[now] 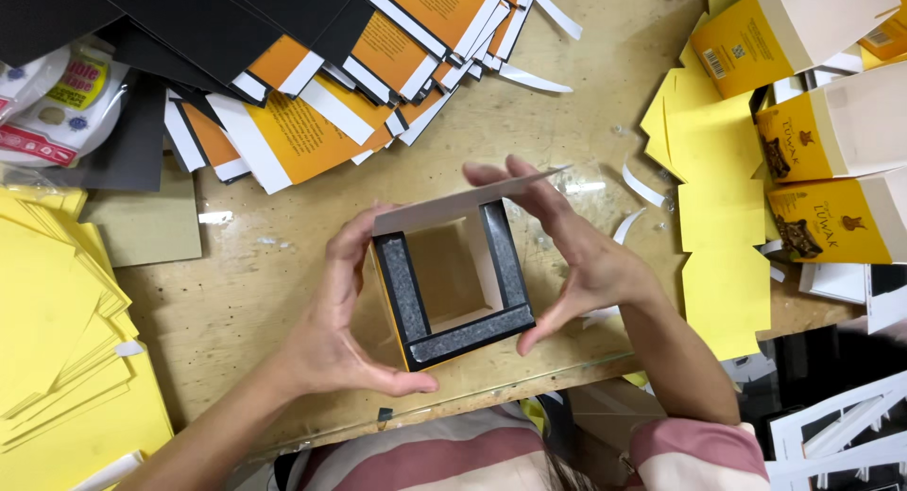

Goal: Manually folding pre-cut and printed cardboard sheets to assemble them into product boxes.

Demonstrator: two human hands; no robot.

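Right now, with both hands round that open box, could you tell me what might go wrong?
1. The open box is held up only by the left hand and right hand pressing its sides; squeezing could buckle the thin walls.
2. Its white flap stands loose under the fingers and might crease.
3. The box sits near the table edge, so a slip could drop it off.

Your left hand [331,335], right hand [576,259]: bare, no gloves, no rings showing. Forearms uncovered. Your top: pink-and-cream horizontal stripes, short sleeve at near right.
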